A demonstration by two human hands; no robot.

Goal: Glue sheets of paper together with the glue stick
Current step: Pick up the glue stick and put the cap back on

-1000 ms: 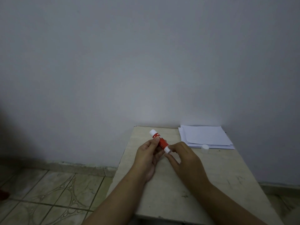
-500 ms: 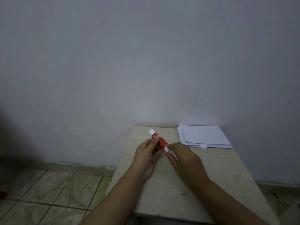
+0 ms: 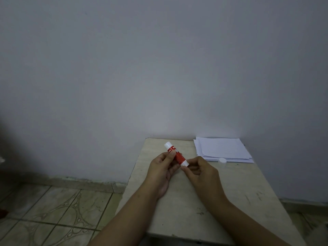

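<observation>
A red glue stick (image 3: 179, 157) with white ends is held above the middle of the small beige table (image 3: 248, 189). My left hand (image 3: 162, 170) grips its red body, thumb on top. My right hand (image 3: 201, 170) pinches the white near end with thumb and fingertips. The far white end points away to the upper left. A stack of white paper sheets (image 3: 223, 148) lies at the table's far right corner. A small white cap (image 3: 222, 160) stands at the stack's front edge.
A plain grey wall stands right behind the table. Patterned floor tiles (image 3: 58, 210) lie to the left, below the table's left edge. The table's near edge runs under my forearms.
Both hands keep hold of the glue stick in nearly the same place. My right fingers have shifted slightly on the near end.
</observation>
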